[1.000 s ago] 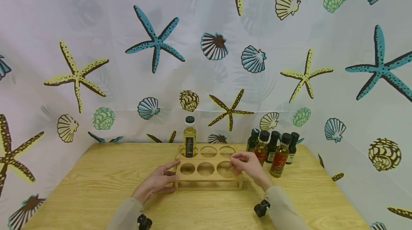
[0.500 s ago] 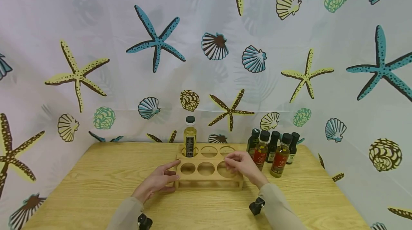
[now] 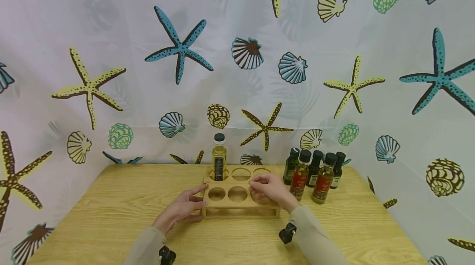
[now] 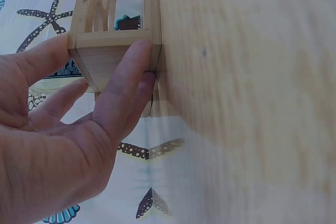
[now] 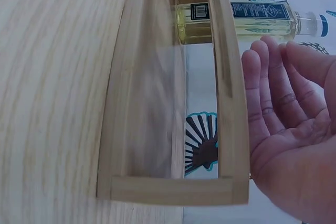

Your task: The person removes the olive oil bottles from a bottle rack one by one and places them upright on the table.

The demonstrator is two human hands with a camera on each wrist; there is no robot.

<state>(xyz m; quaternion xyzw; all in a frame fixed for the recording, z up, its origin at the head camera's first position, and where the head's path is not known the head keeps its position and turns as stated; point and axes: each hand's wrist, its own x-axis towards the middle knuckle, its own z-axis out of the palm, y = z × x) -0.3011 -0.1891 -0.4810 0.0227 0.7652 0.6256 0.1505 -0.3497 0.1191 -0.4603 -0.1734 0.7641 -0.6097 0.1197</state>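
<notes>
A wooden bottle rack (image 3: 237, 205) with two rows of round holes stands on the table. One clear bottle of yellow oil (image 3: 219, 162), dark-capped and dark-labelled, stands upright in its back left hole. My left hand (image 3: 180, 208) rests against the rack's left end; in the left wrist view, extended fingers (image 4: 126, 82) touch the end panel. Over the front right hole hovers my right hand (image 3: 272, 191), its fingers loosely bent. The right wrist view shows nothing in that palm (image 5: 294, 114), beside the rack's top board (image 5: 231, 103). My right hand partly hides the right-hand holes.
Right of the rack, several dark-capped bottles stand close together: two with red labels (image 3: 322, 184) in front, darker green ones (image 3: 314, 170) behind. A white cloth (image 3: 237, 92) printed with starfish and shells hangs behind the wooden table (image 3: 122, 207).
My right hand has moved left over the rack, from its right edge to above the front right hole. My left hand, the rack and the bottles have stayed in place.
</notes>
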